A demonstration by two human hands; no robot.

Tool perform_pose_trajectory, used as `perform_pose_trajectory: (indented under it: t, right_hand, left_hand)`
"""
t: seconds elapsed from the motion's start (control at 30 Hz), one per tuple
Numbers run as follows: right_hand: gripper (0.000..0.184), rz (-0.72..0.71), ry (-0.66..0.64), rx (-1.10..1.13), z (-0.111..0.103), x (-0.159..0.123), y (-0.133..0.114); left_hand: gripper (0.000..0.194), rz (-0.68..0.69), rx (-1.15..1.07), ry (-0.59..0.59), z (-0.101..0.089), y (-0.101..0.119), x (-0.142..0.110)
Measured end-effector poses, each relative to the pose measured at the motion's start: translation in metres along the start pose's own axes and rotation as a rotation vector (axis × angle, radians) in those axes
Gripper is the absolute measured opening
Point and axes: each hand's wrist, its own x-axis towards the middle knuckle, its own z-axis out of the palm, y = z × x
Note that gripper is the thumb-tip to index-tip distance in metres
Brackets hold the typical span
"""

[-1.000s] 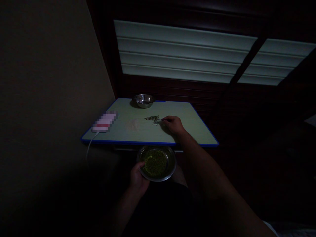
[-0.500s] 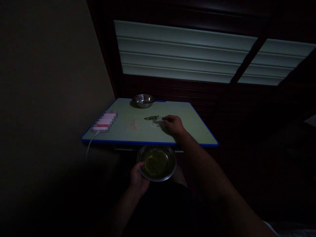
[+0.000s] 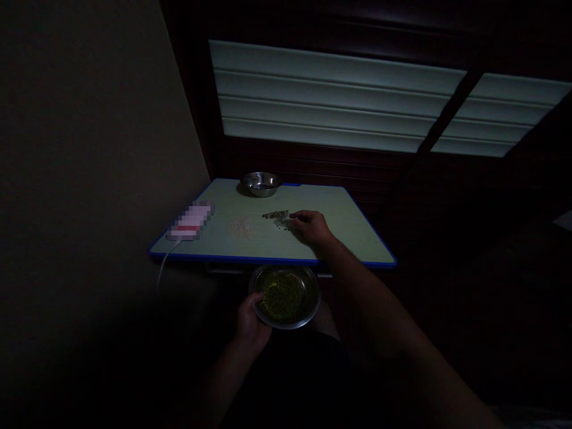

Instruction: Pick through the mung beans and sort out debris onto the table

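Note:
My left hand (image 3: 252, 320) grips the left rim of a metal bowl (image 3: 313, 311), thumb over the edge, just below the table's front edge. Small green beans (image 3: 281, 295), like mung beans, lie in that bowl. Above the tabletop my right hand (image 3: 311, 225) is closed in a pinch, fingertips pointing left. At the fingertips there seems to be something thin and see-through, too dim to name. Just left of them a small scatter of dark beans or seeds (image 3: 273, 215) lies on the table.
The pale table (image 3: 348, 238) has a blue edge. A second metal bowl (image 3: 261, 185) stands at its back. On the left lies a blurred-out phone-like object (image 3: 191, 221) with a white cable (image 3: 163, 262). A pale patch (image 3: 241, 227) marks the tabletop. Wall at left, slatted panels behind.
My right hand has shifted slightly left towards the dark scatter. The left hand and its bowl stay in nearly the same place; the whole view has moved a little.

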Motion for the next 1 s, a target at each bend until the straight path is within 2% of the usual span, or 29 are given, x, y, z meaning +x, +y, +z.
perform_pose_trajectory:
  t: [0.17, 0.37, 0.5, 0.7, 0.83, 1.0]
  right_hand:
    - [0.022, -0.077, -0.025, -0.005, 0.003, 0.001, 0.001]
    - [0.019, -0.136, -0.111, 0.092, 0.001, -0.003, -0.003]
    - [0.017, -0.132, -0.144, 0.135, 0.0, -0.004, -0.004]
    - [0.013, -0.055, -0.184, 0.194, -0.002, -0.006, -0.007]
    - [0.012, -0.006, -0.17, 0.201, -0.004, -0.007, -0.012]
    - [0.013, 0.051, -0.036, 0.177, -0.006, -0.005, -0.011]
  left_hand:
    - [0.034, 0.003, -0.002, -0.003, 0.0, -0.001, 0.002]
    - [0.033, 0.004, -0.001, 0.005, 0.0, 0.0, 0.004]
    - [0.035, 0.013, -0.011, -0.005, -0.002, -0.001, 0.006]
    - [0.035, 0.012, -0.007, -0.01, -0.004, -0.001, 0.007]
    - [0.032, 0.017, -0.005, -0.001, -0.004, -0.001, 0.008]
    - [0.032, 0.007, -0.008, -0.009, -0.005, -0.002, 0.009]
